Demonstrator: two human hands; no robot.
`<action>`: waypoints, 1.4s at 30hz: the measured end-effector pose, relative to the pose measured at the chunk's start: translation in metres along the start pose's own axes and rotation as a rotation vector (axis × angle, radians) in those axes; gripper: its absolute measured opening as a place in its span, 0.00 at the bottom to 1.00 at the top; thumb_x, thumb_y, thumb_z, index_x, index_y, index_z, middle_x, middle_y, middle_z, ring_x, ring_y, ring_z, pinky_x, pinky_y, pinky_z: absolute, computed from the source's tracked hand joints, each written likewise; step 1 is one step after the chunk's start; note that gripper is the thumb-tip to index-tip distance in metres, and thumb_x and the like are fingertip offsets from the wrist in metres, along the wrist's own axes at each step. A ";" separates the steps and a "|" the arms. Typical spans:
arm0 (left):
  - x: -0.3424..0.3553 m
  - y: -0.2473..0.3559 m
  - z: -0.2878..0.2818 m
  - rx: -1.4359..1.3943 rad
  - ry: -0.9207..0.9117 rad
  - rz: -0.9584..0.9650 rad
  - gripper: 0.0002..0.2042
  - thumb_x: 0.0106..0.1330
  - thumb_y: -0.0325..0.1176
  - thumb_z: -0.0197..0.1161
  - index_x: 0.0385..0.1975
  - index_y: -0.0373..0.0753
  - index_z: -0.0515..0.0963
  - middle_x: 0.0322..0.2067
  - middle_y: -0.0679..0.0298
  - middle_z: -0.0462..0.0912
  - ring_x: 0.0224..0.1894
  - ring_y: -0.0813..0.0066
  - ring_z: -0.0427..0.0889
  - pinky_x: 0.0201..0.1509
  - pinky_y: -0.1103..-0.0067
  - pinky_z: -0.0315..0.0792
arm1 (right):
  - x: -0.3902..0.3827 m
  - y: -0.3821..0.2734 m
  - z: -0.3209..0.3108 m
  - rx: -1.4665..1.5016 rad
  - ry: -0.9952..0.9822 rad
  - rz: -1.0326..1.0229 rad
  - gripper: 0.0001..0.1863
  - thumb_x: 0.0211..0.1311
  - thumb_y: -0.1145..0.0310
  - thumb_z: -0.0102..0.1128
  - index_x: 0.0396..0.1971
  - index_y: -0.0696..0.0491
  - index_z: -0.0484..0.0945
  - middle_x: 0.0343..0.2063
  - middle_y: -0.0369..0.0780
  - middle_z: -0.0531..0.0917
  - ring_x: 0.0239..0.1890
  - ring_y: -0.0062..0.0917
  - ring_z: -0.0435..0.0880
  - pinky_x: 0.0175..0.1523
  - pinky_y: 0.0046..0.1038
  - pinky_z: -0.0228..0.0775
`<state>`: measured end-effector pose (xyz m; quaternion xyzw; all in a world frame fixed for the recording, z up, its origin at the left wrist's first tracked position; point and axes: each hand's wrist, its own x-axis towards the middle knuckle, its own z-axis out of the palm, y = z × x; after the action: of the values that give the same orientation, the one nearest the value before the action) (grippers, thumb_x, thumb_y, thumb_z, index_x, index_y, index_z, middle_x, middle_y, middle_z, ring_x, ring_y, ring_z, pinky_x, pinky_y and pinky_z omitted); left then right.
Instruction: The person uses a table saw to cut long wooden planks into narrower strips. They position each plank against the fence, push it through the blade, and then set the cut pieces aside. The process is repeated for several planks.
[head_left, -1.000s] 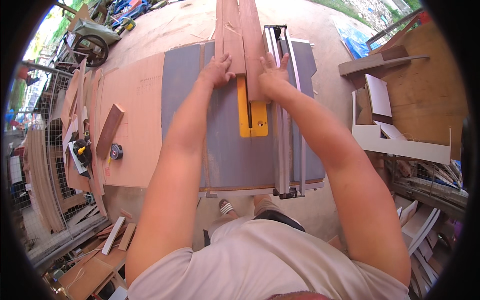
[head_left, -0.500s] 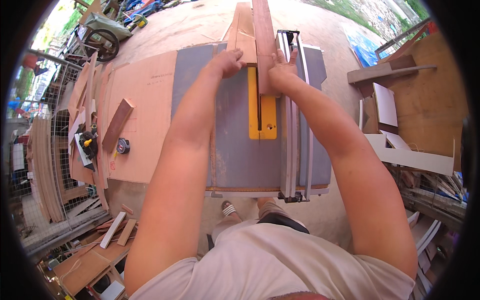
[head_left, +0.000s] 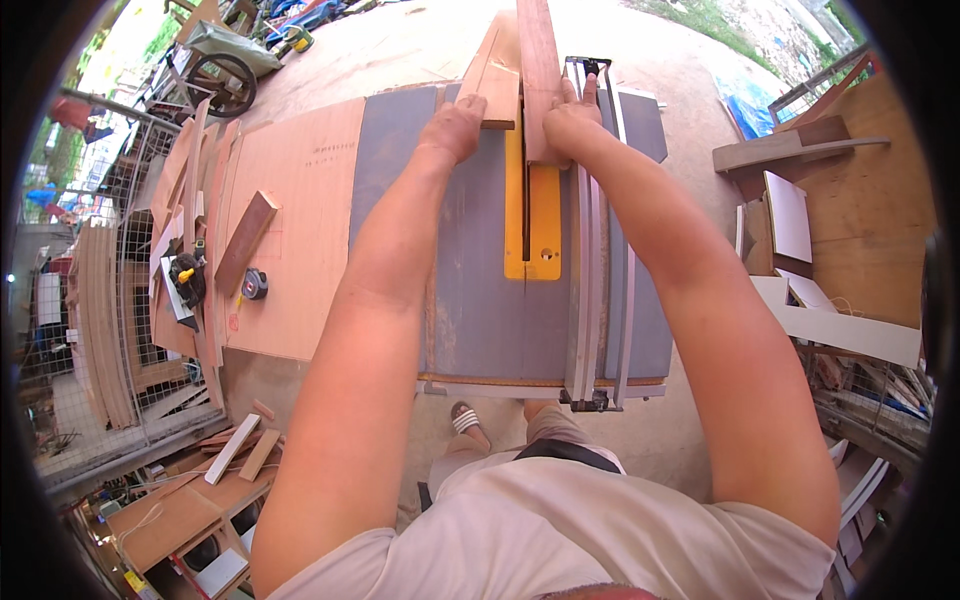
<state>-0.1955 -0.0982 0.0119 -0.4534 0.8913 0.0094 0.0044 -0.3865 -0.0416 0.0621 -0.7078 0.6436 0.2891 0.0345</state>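
Note:
On a grey table saw (head_left: pixel 480 320), a wooden board (head_left: pixel 540 80) lies beside the saw's metal fence (head_left: pixel 583 290). A second wooden board (head_left: pixel 497 90) lies to its left, slanting away so that a narrow gap separates them. My left hand (head_left: pixel 455 130) is closed around the left edge of the left board near its end. Against the right board's right edge near its end rests my right hand (head_left: pixel 573 122), its fingers apart and stretched toward the fence. A yellow insert plate (head_left: pixel 543 225) with a dark slot sits just below both boards.
Left of the saw, a plywood sheet (head_left: pixel 310 210) carries a wood offcut (head_left: pixel 245 240) and a tape measure (head_left: pixel 255 284). Stacked boards (head_left: pixel 100 320) stand behind wire mesh. To the right are a curved wooden piece (head_left: pixel 800 150) and white panels (head_left: pixel 790 215).
Both boards have slid slightly farther from me. The left board now angles away from the right one, widening the gap. Both hands stayed on their boards, with the right fingers less spread.

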 end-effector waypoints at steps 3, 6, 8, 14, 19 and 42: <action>-0.017 -0.008 -0.002 -0.006 0.054 0.025 0.24 0.61 0.21 0.49 0.61 0.38 0.64 0.63 0.60 0.67 0.55 0.59 0.75 0.60 0.73 0.69 | -0.003 0.001 -0.007 -0.015 -0.012 -0.032 0.29 0.45 0.65 0.70 0.53 0.52 0.78 0.65 0.46 0.64 0.74 0.41 0.41 0.66 0.67 0.19; -0.033 -0.014 -0.013 -0.062 0.032 0.023 0.26 0.60 0.20 0.51 0.61 0.39 0.64 0.62 0.60 0.68 0.55 0.59 0.74 0.61 0.73 0.69 | -0.005 0.007 -0.008 -0.027 0.026 -0.049 0.24 0.49 0.69 0.66 0.50 0.52 0.80 0.58 0.48 0.74 0.73 0.43 0.47 0.67 0.65 0.21; -0.044 -0.014 -0.021 -0.116 0.051 0.009 0.27 0.58 0.19 0.52 0.61 0.39 0.66 0.62 0.60 0.68 0.58 0.60 0.71 0.64 0.73 0.66 | 0.004 0.013 -0.004 0.007 0.095 -0.032 0.24 0.46 0.68 0.69 0.48 0.52 0.81 0.55 0.47 0.76 0.72 0.43 0.49 0.68 0.64 0.21; -0.067 -0.024 -0.028 -0.125 0.063 -0.007 0.28 0.58 0.20 0.54 0.62 0.39 0.66 0.63 0.59 0.67 0.60 0.61 0.70 0.66 0.73 0.64 | 0.003 0.024 -0.025 0.025 0.042 -0.082 0.23 0.39 0.66 0.74 0.40 0.53 0.83 0.56 0.51 0.74 0.71 0.44 0.53 0.67 0.66 0.21; -0.073 -0.024 -0.029 -0.105 0.084 0.002 0.27 0.59 0.20 0.52 0.61 0.41 0.66 0.62 0.63 0.68 0.59 0.63 0.71 0.64 0.74 0.65 | 0.013 0.030 -0.019 0.065 0.114 -0.056 0.20 0.42 0.65 0.71 0.40 0.54 0.83 0.55 0.50 0.75 0.70 0.44 0.55 0.67 0.66 0.23; -0.153 -0.046 -0.064 -0.150 0.285 0.017 0.22 0.57 0.18 0.52 0.54 0.37 0.73 0.55 0.56 0.75 0.53 0.56 0.76 0.58 0.71 0.71 | -0.011 0.022 -0.018 0.162 0.331 -0.066 0.12 0.61 0.75 0.48 0.38 0.53 0.82 0.43 0.44 0.82 0.55 0.38 0.75 0.68 0.55 0.40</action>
<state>-0.0678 -0.0030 0.0778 -0.4418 0.8834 0.0116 -0.1558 -0.4006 -0.0426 0.0890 -0.7615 0.6379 0.1147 -0.0058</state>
